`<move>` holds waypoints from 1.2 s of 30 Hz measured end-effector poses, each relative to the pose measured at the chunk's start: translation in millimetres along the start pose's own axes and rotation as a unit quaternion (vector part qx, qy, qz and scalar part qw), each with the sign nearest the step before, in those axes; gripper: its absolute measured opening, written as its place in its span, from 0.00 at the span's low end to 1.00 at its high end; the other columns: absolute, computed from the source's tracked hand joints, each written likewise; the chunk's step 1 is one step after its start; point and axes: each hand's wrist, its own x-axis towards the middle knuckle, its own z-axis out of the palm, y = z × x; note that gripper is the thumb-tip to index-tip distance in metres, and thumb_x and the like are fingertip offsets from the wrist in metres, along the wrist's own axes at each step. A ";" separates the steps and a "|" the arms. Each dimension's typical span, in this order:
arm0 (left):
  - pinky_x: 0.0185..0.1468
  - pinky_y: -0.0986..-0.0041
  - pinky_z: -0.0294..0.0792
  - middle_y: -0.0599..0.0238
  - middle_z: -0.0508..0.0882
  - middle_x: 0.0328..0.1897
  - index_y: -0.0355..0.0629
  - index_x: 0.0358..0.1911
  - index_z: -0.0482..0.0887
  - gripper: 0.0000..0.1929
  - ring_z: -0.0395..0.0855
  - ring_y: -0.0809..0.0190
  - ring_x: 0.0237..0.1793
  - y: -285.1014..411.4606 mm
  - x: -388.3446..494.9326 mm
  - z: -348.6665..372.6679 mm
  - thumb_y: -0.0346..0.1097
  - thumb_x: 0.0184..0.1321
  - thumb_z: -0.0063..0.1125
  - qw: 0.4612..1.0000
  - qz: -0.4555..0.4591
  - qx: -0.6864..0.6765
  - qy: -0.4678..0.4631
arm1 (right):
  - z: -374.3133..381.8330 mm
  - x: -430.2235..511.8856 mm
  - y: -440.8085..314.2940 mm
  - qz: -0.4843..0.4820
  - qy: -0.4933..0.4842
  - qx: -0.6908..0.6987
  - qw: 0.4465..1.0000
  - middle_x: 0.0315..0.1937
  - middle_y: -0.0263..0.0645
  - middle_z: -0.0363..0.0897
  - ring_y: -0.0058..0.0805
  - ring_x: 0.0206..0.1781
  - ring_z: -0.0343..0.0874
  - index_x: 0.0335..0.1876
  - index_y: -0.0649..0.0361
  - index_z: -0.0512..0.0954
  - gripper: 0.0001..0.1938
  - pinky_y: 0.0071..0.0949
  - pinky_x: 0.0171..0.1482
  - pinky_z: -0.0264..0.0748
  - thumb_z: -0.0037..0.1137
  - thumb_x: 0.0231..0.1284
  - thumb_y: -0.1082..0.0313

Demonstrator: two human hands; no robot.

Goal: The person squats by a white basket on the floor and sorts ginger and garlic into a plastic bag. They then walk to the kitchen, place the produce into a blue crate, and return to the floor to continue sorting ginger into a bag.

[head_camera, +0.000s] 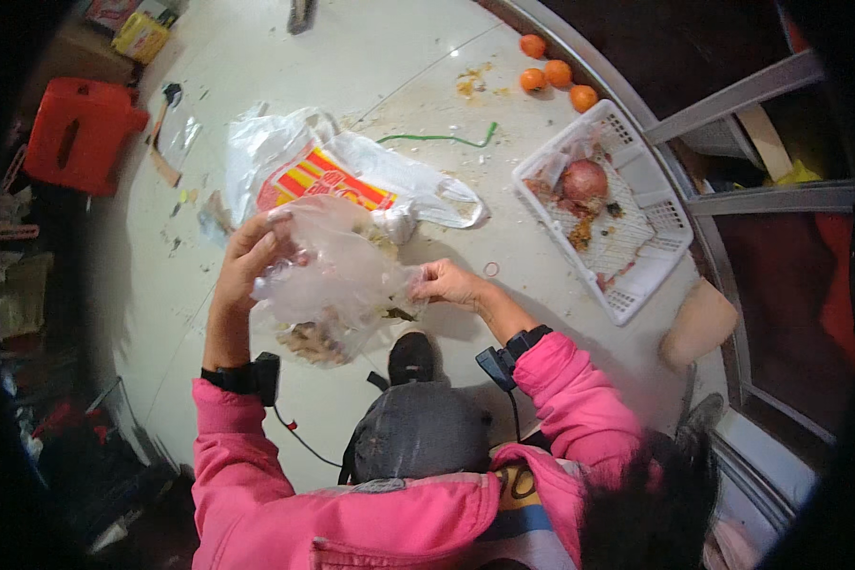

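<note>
A thin clear plastic bag (pixel 320 263) hangs between my two hands above the tiled floor. My left hand (pixel 260 242) grips its upper left part, some fingers hidden by the film. At the bag's right edge, my right hand (pixel 445 281) pinches the plastic between thumb and fingers. Light brown pieces, possibly ginger, (pixel 313 342) show through the bottom of the bag; a dark leaf-like scrap (pixel 399 313) shows near its right side. Just beyond the bag lies a white plastic carrier bag (pixel 271 146) with a red and yellow print.
A white plastic basket (pixel 598 292) at the right holds a red onion (pixel 584 182) and loose skins. Several orange fruits (pixel 557 73) lie behind it. A green strip (pixel 438 137), a rubber band (pixel 491 269) and a red plastic container (pixel 82 135) are on the floor.
</note>
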 end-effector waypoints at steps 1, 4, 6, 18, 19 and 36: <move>0.51 0.56 0.76 0.67 0.78 0.41 0.41 0.57 0.73 0.21 0.80 0.61 0.42 1.1 2.9 2.1 0.33 0.59 0.58 1.000 0.004 0.003 0.004 | -9.3 -10.1 -6.8 -0.035 0.029 0.006 0.999 0.28 0.27 0.79 0.17 0.34 0.76 0.35 0.55 0.79 0.06 0.20 0.37 0.72 0.60 0.53 0.67; 0.46 0.68 0.75 0.64 0.77 0.52 0.40 0.65 0.66 0.31 0.79 0.65 0.44 9.9 16.4 2.3 0.25 0.54 0.58 0.998 0.020 0.066 -0.006 | -44.6 -36.2 -44.4 -0.068 0.124 0.048 0.989 0.30 0.28 0.79 0.18 0.33 0.76 0.36 0.57 0.79 0.05 0.20 0.37 0.73 0.57 0.54 0.69; 0.42 0.75 0.73 0.68 0.77 0.47 0.44 0.68 0.61 0.37 0.77 0.68 0.42 16.2 26.9 -1.9 0.18 0.51 0.56 0.996 0.013 0.083 -0.006 | -72.0 -58.5 -72.7 -0.130 0.155 0.031 0.979 0.35 0.30 0.80 0.19 0.37 0.78 0.39 0.59 0.78 0.07 0.20 0.40 0.75 0.58 0.56 0.68; 0.39 0.73 0.75 0.67 0.78 0.37 0.45 0.67 0.63 0.29 0.78 0.69 0.37 1.7 86.2 14.5 0.30 0.61 0.56 0.991 -0.109 0.074 0.016 | -196.6 -145.0 -46.1 -0.112 0.639 -0.118 0.752 0.43 0.45 0.79 0.36 0.43 0.79 0.51 0.66 0.74 0.24 0.33 0.47 0.75 0.65 0.46 0.65; 0.40 0.73 0.75 0.67 0.78 0.38 0.45 0.67 0.63 0.29 0.78 0.68 0.38 4.8 88.9 21.7 0.30 0.61 0.56 0.992 -0.100 0.077 0.025 | -210.5 -147.6 -37.5 -0.068 0.679 -0.110 0.722 0.44 0.48 0.78 0.40 0.46 0.78 0.53 0.66 0.72 0.29 0.36 0.51 0.74 0.67 0.43 0.63; 0.54 0.76 0.68 0.65 0.76 0.47 0.39 0.62 0.69 0.30 0.74 0.66 0.48 -12.8 45.7 122.4 0.19 0.51 0.51 0.998 -0.049 0.020 0.028 | -267.0 -125.8 -49.9 -0.116 0.515 0.141 0.837 0.57 0.49 0.68 0.45 0.58 0.71 0.63 0.54 0.62 0.46 0.46 0.52 0.75 0.72 0.34 0.48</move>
